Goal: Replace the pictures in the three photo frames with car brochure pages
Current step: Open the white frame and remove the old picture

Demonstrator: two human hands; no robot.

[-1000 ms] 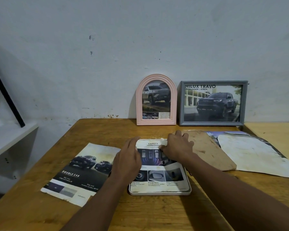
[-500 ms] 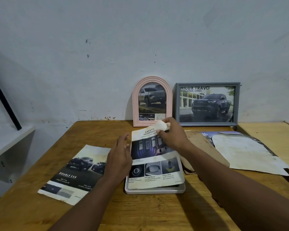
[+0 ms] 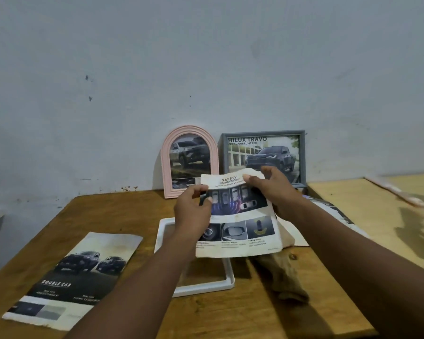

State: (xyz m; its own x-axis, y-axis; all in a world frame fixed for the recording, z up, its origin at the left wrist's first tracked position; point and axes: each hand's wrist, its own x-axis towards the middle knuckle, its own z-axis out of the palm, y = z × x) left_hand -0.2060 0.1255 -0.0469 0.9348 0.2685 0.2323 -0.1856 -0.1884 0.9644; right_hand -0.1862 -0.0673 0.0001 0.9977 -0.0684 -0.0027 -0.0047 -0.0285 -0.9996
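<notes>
Above the middle of the wooden table (image 3: 113,216), both hands hold the safety page (image 3: 245,231) up in the air, tilted toward the camera. The left hand (image 3: 192,210) pinches its left edge, thumb on the printed face and the other fingers behind the sheet. The right hand (image 3: 278,192) pinches the top right corner the same way, thumb in front and fingers curled behind.

The lifted sheet covers the far right corner of the white frame (image 3: 227,286), which lies flat on the table just beneath it. It also hides the lower right corner of the pink arched frame (image 3: 164,165) and the lower left corner of the grey frame (image 3: 303,157). Those two stand upright side by side against the wall (image 3: 206,57), each showing a pickup truck.

The left forearm crosses the white frame's near left part. The Double Cab page (image 3: 81,270) lies flat to the left, near that frame but not touching it. Just right of the frame lies a piece of brown cardboard (image 3: 285,280), partly under the held sheet. A paler second table (image 3: 377,216) adjoins on the right.

The safety page is thin, creased paper with worn, yellowed edges. The white frame is a smooth rounded rectangle, the pink one is ribbed, and the tabletop is scuffed, varnished wood
</notes>
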